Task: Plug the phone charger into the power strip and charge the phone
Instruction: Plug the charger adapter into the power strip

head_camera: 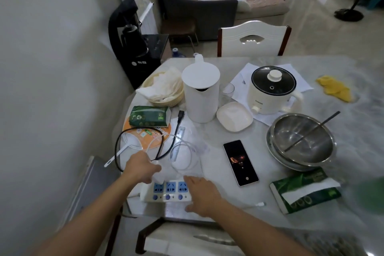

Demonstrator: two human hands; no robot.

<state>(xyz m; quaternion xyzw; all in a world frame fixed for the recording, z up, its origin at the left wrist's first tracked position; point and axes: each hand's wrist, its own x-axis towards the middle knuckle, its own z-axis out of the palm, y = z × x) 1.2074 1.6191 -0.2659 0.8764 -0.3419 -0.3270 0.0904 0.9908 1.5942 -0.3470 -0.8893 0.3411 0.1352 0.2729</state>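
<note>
Near the front edge of the table (259,172), a white power strip (164,192) with blue sockets lies flat between both hands. Left hand (142,169) is closed around a white charger plug (159,173) just above the strip's left socket, its prongs hidden, so I cannot tell whether it is seated. Right hand (202,194) lies open and flat, fingers spread, covering the strip's right end. From the plug a white cable (182,158) loops loosely over the table behind the strip; its free end (260,203) rests to the right of the right hand. Beyond that, the phone (240,162) lies face up with its screen lit, apart from the cable, beside stacked steel bowls (301,141).
</note>
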